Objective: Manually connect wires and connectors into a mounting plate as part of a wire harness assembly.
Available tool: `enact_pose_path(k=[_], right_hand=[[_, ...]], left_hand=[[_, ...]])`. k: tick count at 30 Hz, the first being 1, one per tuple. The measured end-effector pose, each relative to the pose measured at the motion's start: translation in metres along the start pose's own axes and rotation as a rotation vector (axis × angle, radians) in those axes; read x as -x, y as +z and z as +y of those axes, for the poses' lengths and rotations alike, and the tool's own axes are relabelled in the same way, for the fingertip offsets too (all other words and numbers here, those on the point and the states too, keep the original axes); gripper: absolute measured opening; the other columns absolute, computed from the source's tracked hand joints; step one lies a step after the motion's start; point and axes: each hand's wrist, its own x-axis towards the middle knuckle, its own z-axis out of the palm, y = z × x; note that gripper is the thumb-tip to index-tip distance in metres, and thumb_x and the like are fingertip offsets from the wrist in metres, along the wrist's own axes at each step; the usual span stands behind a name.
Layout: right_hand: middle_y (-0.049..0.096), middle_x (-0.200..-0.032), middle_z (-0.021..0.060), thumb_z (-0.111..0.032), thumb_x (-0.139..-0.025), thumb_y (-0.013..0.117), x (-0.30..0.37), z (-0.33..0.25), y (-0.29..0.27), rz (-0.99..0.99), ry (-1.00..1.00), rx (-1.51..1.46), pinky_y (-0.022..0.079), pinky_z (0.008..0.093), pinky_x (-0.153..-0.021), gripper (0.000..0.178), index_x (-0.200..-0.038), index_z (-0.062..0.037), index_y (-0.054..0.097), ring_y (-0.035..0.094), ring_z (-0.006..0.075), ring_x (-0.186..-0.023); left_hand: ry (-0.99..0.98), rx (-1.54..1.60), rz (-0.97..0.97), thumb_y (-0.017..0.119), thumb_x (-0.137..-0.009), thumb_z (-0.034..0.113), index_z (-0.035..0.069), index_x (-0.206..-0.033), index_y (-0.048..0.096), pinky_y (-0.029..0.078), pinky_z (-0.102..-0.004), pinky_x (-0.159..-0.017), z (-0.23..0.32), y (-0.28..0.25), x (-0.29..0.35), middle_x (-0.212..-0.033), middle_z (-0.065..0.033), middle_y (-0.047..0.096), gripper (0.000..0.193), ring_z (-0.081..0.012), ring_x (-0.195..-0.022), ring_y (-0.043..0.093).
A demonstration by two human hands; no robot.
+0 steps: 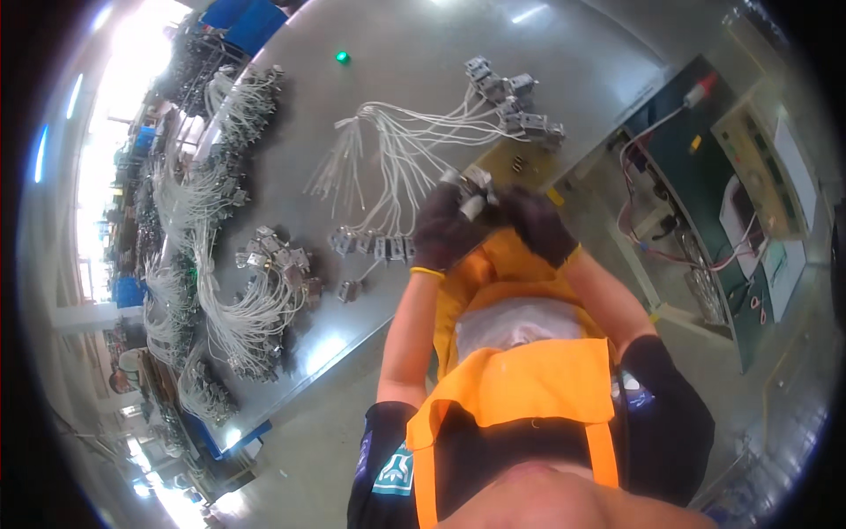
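Note:
My left hand (442,231), in a dark glove with a yellow cuff, is closed around a grey metal connector (477,179) with a white cable end showing. Against its other side is my right hand (534,222), gloved the same way, with curled fingers; what they grip is hidden. Just beyond my hands, a bundle of white cables (401,132) fans out across the metal table (308,115). Several grey connectors (520,104) cap its far right ends, and a row of similar connectors (379,245) lies left of my left hand. Under my right hand is a yellowish plate (515,163).
Piles of white cables with connectors (256,304) cover the table's left side. A green light (343,57) shows near the far edge. To the right stand a dark green board (705,212), a beige box (765,167) and scissors (756,304), with red and white wires hanging nearby.

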Motion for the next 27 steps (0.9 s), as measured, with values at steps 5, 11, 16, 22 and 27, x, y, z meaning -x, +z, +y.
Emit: enact_pose_path(k=[5, 11, 16, 22, 27], right_hand=[[0.068, -0.101, 0.0102, -0.019, -0.101, 0.051, -0.045, 0.031, -0.019, 0.176, 0.589, -0.484, 0.053, 0.0310, -0.076, 0.024, -0.117, -0.0048, 0.061, 0.065, 0.0176, -0.086], [0.067, -0.101, 0.0045, -0.025, -0.102, 0.052, -0.013, -0.027, -0.038, -0.124, 0.908, -0.673, 0.053, 0.0266, -0.068, 0.026, -0.120, -0.0077, 0.060, 0.063, 0.0108, -0.076], [0.068, -0.090, 0.0082, -0.015, -0.097, 0.062, 0.012, -0.043, -0.020, -0.114, 0.859, -0.834, 0.053, 0.0251, -0.067, 0.029, -0.125, -0.0061, 0.059, 0.065, 0.0100, -0.075], [0.068, -0.098, 0.0134, -0.001, -0.087, 0.063, -0.001, -0.035, 0.004, 0.066, 0.215, -0.312, 0.054, 0.0344, -0.072, 0.029, -0.116, -0.0049, 0.066, 0.068, 0.0254, -0.082], [0.069, -0.098, 0.0134, -0.001, -0.084, 0.063, -0.012, -0.034, -0.005, -0.056, 0.187, -0.330, 0.053, 0.0358, -0.076, 0.029, -0.112, -0.0053, 0.067, 0.067, 0.0291, -0.086]], left_hand=[[-0.150, 0.512, 0.066, 0.062, -0.091, 0.010, 0.003, -0.142, 0.043, 0.052, -0.0361, -0.088, 0.029, -0.004, -0.007, -0.110, -0.0080, 0.059, 0.055, -0.0184, -0.095, 0.060], [0.044, -0.233, 0.215, 0.074, -0.084, 0.021, 0.001, -0.133, 0.049, 0.049, -0.0397, -0.083, 0.034, 0.013, -0.008, -0.099, -0.0173, 0.062, 0.059, -0.0340, -0.093, 0.061], [-0.022, 0.201, -0.033, 0.061, -0.094, 0.012, -0.004, -0.141, 0.038, 0.053, -0.0296, -0.078, 0.018, 0.004, -0.005, -0.104, -0.0111, 0.061, 0.054, -0.0169, -0.092, 0.061], [-0.199, 0.349, 0.005, 0.062, -0.093, 0.013, -0.004, -0.140, 0.040, 0.053, -0.0292, -0.072, 0.033, 0.010, -0.017, -0.103, -0.0107, 0.062, 0.054, -0.0160, -0.085, 0.062], [-0.157, 0.147, 0.127, 0.069, -0.085, 0.035, -0.002, -0.124, 0.058, 0.049, -0.0428, -0.087, 0.042, 0.013, -0.020, -0.108, -0.0235, 0.065, 0.055, -0.0386, -0.099, 0.063]])
